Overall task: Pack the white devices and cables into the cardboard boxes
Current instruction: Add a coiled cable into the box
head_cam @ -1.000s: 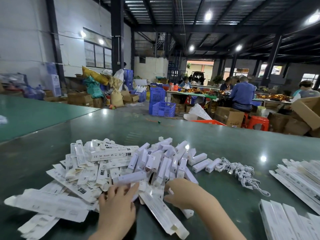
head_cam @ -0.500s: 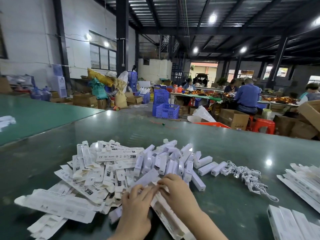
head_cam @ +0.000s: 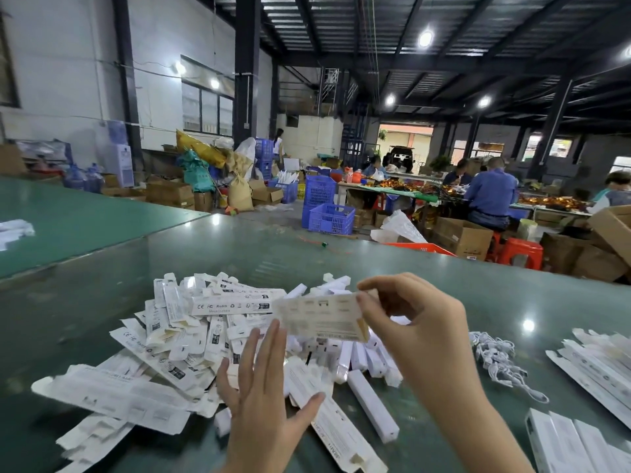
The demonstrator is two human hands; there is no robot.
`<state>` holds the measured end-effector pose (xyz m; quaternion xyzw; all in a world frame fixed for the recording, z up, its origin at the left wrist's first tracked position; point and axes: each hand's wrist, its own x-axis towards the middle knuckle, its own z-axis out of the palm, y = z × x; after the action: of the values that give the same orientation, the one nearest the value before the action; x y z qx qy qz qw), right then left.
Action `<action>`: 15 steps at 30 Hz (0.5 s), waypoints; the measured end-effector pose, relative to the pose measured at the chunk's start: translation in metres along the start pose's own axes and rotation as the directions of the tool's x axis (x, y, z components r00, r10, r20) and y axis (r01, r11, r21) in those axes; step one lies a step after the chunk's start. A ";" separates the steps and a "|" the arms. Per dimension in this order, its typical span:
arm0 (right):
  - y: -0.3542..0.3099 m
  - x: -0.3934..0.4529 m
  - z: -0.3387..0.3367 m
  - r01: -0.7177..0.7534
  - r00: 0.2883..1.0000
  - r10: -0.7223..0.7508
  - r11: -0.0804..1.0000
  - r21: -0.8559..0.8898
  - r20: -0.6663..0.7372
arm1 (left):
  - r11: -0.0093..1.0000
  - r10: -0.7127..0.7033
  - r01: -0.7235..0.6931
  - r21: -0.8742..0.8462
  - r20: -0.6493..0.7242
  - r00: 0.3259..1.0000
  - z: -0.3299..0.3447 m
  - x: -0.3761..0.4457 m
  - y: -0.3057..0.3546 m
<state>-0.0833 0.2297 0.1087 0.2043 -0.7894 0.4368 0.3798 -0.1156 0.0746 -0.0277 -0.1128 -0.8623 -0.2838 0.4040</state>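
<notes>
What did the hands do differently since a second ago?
Both hands came up off the pile. The right hand now pinches a flat carton and holds it up in the air; the left hand let go and spreads open just below it. The pile of white boxes and devices and the bunch of white cables stayed where they were on the green table.

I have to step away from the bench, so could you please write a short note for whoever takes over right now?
Right hand: pinches a flat printed carton by its right end, raised above the pile.
Left hand: open, fingers straight, just below the carton, holding nothing.
On the table: heap of flat cartons on the left, white devices in the middle, white cables to the right, more long white cartons at the far right.
Done: no device or cable visibly packed.
Left: open the held carton, pack a device and cable, repeat.
</notes>
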 end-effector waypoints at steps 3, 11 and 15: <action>-0.015 -0.002 -0.008 -0.048 0.990 0.044 0.998 0.028 0.131 | 0.998 0.056 -0.058 -0.011 -0.152 0.987 -0.006 0.002 0.005; -0.024 -0.004 -0.005 -0.242 0.930 0.171 0.951 0.192 0.326 | 0.837 -0.061 0.057 -0.545 0.010 0.998 -0.028 -0.002 0.023; -0.024 -0.009 -0.006 -0.087 0.791 0.035 0.995 0.057 0.611 | 0.637 -0.244 0.287 -0.715 0.166 0.955 -0.027 -0.007 0.029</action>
<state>-0.0596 0.2216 0.1163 0.3237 -0.8572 0.3918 0.0828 -0.0820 0.0823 -0.0076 -0.1447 -0.6937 -0.6578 0.2551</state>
